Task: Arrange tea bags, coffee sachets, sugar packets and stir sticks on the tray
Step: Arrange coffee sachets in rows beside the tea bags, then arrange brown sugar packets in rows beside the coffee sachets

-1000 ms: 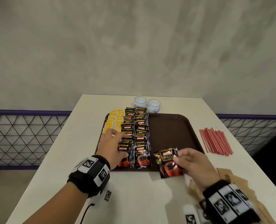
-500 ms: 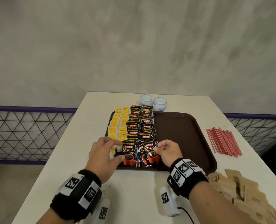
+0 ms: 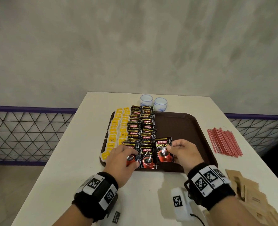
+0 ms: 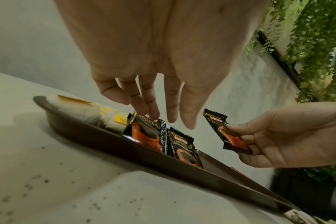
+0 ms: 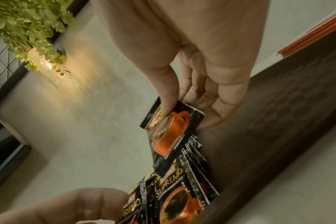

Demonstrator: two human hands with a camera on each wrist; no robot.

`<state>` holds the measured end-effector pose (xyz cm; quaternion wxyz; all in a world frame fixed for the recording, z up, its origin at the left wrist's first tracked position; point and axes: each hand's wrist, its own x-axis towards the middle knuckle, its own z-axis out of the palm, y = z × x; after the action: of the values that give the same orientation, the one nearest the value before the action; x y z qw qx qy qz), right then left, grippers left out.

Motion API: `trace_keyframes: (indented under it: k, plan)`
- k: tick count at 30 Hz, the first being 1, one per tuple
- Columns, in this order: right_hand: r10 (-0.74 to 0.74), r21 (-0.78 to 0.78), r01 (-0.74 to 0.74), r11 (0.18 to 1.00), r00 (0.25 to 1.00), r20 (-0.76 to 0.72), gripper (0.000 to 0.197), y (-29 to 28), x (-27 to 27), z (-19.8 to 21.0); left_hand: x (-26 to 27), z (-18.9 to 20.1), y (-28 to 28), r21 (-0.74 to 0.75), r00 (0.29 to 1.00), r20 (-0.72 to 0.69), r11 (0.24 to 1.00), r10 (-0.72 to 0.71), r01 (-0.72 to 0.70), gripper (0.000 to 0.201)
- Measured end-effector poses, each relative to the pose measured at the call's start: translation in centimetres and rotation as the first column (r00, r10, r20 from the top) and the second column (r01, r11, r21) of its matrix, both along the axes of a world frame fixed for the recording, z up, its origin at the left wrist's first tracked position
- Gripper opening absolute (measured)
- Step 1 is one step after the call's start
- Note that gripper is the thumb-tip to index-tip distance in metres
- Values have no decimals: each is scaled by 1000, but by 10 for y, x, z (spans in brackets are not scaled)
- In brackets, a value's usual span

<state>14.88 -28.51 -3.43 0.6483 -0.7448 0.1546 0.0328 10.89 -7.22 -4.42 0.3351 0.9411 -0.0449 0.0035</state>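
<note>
Right hand (image 3: 184,152) pinching one black Kopiko coffee sachet (image 3: 164,150) by its right edge, thumb on the printed face and fingers behind, sachet lifted clear of the brown tray (image 3: 192,128) at the near end of the coffee rows. Left hand (image 3: 122,158) spread with straight fingers, tips pressing down on the nearest sachets of the left coffee row (image 3: 133,131), nothing gripped. Two overlapping rows of coffee sachets running from the tray's far edge to its near edge, with yellow-tagged tea bags (image 3: 117,132) in rows along the tray's left side. Right half of the tray bare.

Still off the tray: red stir sticks (image 3: 223,141) in a loose bundle toward the bench's right edge, brown sugar packets (image 3: 245,190) heaped at the near right corner. Two small white cups (image 3: 153,102) just beyond the tray's far edge.

Judging by the look: sachet very light, thin glossy film, flexible and probably slippery, inclined to slide over its neighbours. Best taken at a sealed edge or corner between thumb and fingertip, as now, not across the powder-filled middle. Likely to need laying down shingled over the row's last sachet while the other hand pins the row, else the overlap may skate apart. Roughly halfway through, by the look of it; sugar and sticks not yet begun.
</note>
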Motion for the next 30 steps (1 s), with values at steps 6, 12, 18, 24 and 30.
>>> trace_keyframes:
  k: [6,12,18,24,30]
  plan:
    - [56,-46,-55,997,998,23,12,21,1,2,0,5,4,-80,998,18,995,60,-59,29]
    - [140,-184,-136,974,990,11,18,51,6,-7,-7,11,26,-129,983,33,976,178,-173,24]
    - [109,-439,-99,893,994,-4,23,48,-3,-17,-15,12,40,-124,978,15,971,209,-206,24]
    - [155,-439,-133,889,988,14,39,43,-9,-7,-27,17,40,-175,972,82,963,221,-204,20]
    - [251,-376,-199,905,964,93,30,-4,-51,31,-49,20,39,-171,982,113,977,151,-130,20]
